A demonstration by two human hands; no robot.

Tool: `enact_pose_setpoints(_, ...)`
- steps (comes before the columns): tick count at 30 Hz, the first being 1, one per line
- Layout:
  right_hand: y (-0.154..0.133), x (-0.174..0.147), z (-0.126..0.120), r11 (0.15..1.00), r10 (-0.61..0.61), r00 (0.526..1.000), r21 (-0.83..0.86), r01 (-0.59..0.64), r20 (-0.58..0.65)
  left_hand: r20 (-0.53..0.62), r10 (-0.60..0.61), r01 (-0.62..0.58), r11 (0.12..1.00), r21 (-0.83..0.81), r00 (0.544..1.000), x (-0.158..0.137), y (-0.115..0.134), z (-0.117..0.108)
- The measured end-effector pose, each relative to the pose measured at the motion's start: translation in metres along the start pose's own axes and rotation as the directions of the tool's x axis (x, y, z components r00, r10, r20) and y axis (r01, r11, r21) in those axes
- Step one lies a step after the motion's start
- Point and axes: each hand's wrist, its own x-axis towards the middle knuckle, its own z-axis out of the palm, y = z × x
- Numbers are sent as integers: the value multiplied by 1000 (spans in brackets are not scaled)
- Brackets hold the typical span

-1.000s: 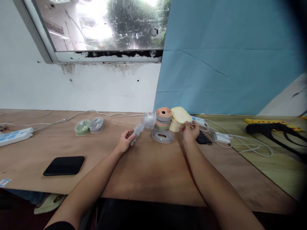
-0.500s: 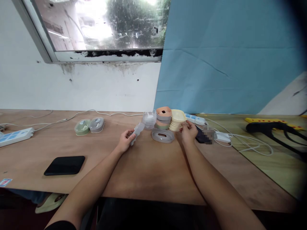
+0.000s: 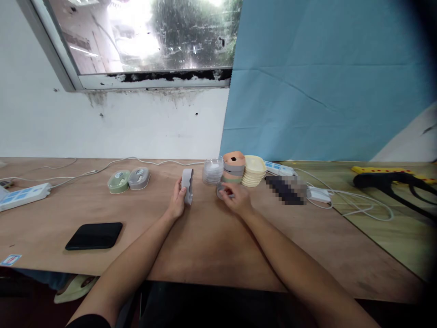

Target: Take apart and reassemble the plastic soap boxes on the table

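My left hand (image 3: 178,199) is closed on a light grey plastic piece with a wavy edge (image 3: 186,187), held upright on its side above the table. My right hand (image 3: 239,198) has its fingers on a grey oval plastic piece (image 3: 220,187), mostly hidden beneath them. Right behind it stand a stack of clear plastic covers (image 3: 213,172), a stack of peach, grey and green oval rings (image 3: 234,167) and a stack of cream trays (image 3: 254,172). To the left sit a green oval box (image 3: 119,182) and a grey oval box (image 3: 139,179) with clear tops.
A black phone (image 3: 94,236) lies at the front left of the wooden table (image 3: 205,255). White power strips (image 3: 25,196) and cables lie left and right. A white adapter (image 3: 319,195), a blurred dark object (image 3: 286,189) and a black-handled tool (image 3: 378,182) are to the right.
My right hand has moved left from the cream trays to the grey oval piece. The wavy-edged piece in my left hand has turned upright and shifted slightly left.
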Motion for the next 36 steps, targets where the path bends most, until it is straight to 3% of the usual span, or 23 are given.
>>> enact_pose_setpoints(3, -37, -1, 12, 975, -196, 972, 135, 178, 128, 120, 123, -128, 991, 36, 985, -6, 3, 2)
enact_pose_setpoints(5, -53, -2, 18, 965, -218, 966, 177, 192, 141, 227, 201, -229, 968, 104, 953, -10, 7, 6)
enact_pose_setpoints(8, -59, -4, 21, 965, -232, 968, 149, 217, 97, 279, 275, -347, 903, 255, 920, -15, 17, 11)
enact_pose_setpoints(11, -50, -4, 18, 963, -256, 966, 88, 253, 24, 332, 287, -420, 783, 459, 898, -10, 23, 8)
enact_pose_setpoints(13, -41, -1, 13, 967, -253, 967, 16, 254, -37, 351, 262, -435, 635, 638, 899, -1, 21, -4)
enact_pose_setpoints(15, -30, 2, 7, 967, -246, 967, -91, 239, -71, 206, 235, -301, 510, 806, 950, 11, 14, -22)
enact_pose_setpoints(17, -19, 5, 2, 954, -240, 969, -199, 224, -61, -9, 210, -82, 422, 903, 978, 22, 4, -46)
enact_pose_setpoints(20, -3, 7, -3, 927, -236, 972, -299, 226, 2, -240, 178, 170, 339, 926, 954, 32, -8, -83)
enact_pose_setpoints(23, 9, 7, -2, 904, -212, 973, -360, 230, 89, -383, 144, 328, 300, 896, 913, 34, -13, -109)
enact_pose_setpoints(26, 14, 7, 1, 886, -174, 973, -408, 221, 148, -400, 85, 365, 269, 891, 913, 34, -15, -120)
enact_pose_setpoints(31, 18, 6, 4, 873, -154, 970, -433, 224, 189, -359, -100, 373, 237, 897, 928, 36, -19, -120)
enact_pose_setpoints(36, 24, 5, 2, 874, -102, 981, -455, 168, 166, -371, -78, 378, 232, 896, 925, 34, -16, -115)
